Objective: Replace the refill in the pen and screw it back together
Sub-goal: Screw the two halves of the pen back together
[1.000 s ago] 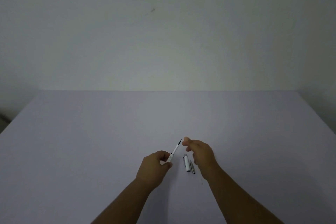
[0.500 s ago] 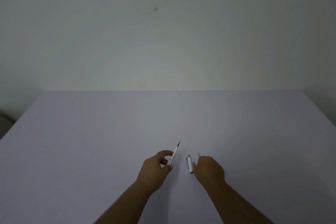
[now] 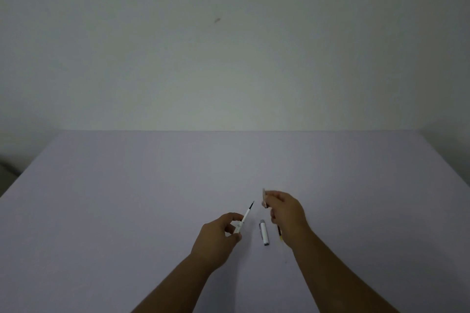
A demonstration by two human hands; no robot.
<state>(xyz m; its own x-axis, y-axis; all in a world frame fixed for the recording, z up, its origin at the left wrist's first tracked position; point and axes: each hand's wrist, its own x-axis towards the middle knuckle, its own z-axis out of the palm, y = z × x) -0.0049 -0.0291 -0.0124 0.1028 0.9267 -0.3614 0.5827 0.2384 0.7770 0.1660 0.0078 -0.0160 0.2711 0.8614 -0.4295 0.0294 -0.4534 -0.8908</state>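
2 hands over tabletop (image 3: pixel 127 211), left hand (image 3: pixel 218 236) grip clamped on 1 refill (image 3: pixel 244 218), right hand (image 3: pixel 287 213) grip pinching 1 small pen piece (image 3: pixel 264 198), 1 pen cap (image 3: pixel 264 232) lying btwn them, 1 thin stick (image 3: pixel 279 232) partly hidden beside right wrist.

1. The table (image 3: pixel 127 211) is standing against the wall (image 3: pixel 229 58) behind it.
2. The pen cap (image 3: pixel 264 232) is lying on the table between the two hands.
3. The left hand (image 3: pixel 216 239) is holding the refill (image 3: pixel 244 218) left of the cap, tip pointing away.
4. The right hand (image 3: pixel 287 216) is holding the pen barrel (image 3: pixel 264 198) above the table, behind the cap.
5. A thin piece (image 3: pixel 279 234), too hidden to name, is lying just right of the cap, under the right hand.
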